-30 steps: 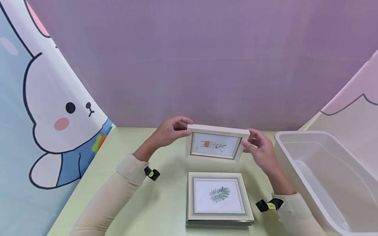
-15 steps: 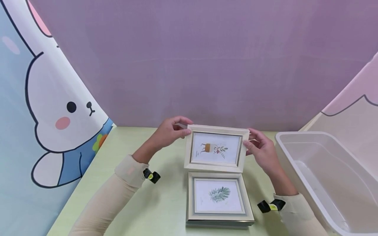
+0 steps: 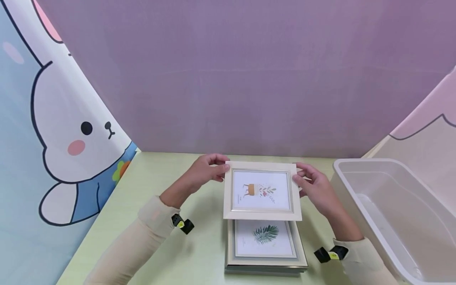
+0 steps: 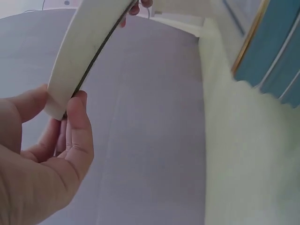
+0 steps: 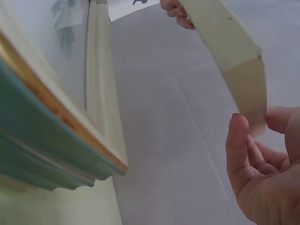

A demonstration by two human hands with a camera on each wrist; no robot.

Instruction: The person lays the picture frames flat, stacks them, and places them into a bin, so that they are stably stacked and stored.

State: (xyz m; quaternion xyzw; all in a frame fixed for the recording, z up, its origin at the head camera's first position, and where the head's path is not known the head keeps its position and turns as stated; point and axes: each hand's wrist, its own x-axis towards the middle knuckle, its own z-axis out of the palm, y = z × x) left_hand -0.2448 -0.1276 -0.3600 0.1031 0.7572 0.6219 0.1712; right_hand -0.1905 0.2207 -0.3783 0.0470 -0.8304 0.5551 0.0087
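A cream picture frame (image 3: 261, 213) with a print of an orange-brown pot and plant is held up between both hands, face toward the head camera. My left hand (image 3: 204, 174) pinches its far left corner, thumb on the front and fingers behind. On the far right corner, my right hand (image 3: 317, 188) pinches in the same way. Below it, a picture frame with a green leaf print (image 3: 265, 234) lies face up on top of a stack. The held frame overlaps the far edge of that one in the head view. In the left wrist view the frame's pale side (image 4: 84, 54) shows between thumb and fingers.
A pale plastic tub (image 3: 386, 221) stands to the right of the stack, close to my right forearm. The light green table (image 3: 171, 166) meets a purple backdrop (image 3: 228, 79) at the back. A cartoon rabbit panel (image 3: 67, 158) rises on the left.
The held frame has come from a steep tilt to facing the head camera more flatly. It has moved nearer, over the far part of the stack, with both hands lowering slightly.
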